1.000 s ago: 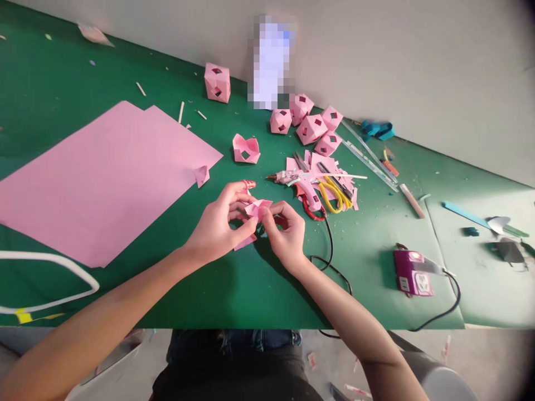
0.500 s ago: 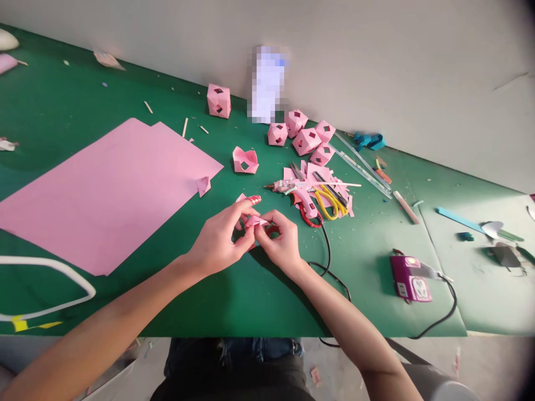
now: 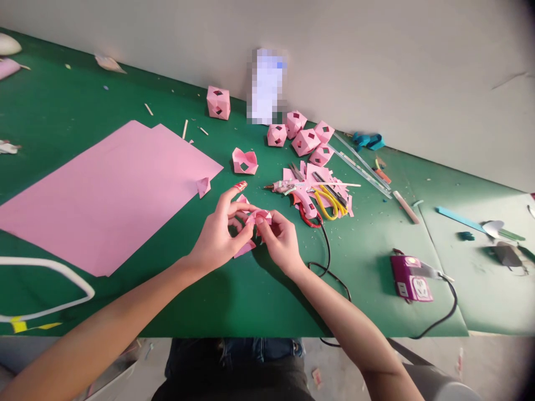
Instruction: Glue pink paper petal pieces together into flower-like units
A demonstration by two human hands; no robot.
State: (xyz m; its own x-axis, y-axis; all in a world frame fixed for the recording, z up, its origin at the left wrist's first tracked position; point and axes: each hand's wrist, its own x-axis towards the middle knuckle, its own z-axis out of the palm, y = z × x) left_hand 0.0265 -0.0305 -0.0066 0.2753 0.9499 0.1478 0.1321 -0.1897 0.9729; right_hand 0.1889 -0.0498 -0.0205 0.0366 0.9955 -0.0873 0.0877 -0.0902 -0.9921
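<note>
Pink paper, creased into a small folded piece, sits between the two hands above the green table. Its long axis runs roughly left to right, spanning from one hand's fingertips to the other's, with its pointed folds facing up and away from the person. The left hand grips the left end, thumb on the near side and fingers curled beyond it, while one finger with a red-and-white wrap stands out, clear of the paper. The right hand pinches the right end, thumb pressed on the near face. More pink paper shows beyond and below the left fingers; whether it joins the piece I cannot tell.

Beyond the hands, an open pink form rests with its peaks up. A small pink fold lies at the right edge of the large pink sheet. To the right, the glue gun lies on paper scraps, nozzle pointing left, beside yellow-handled scissors.
</note>
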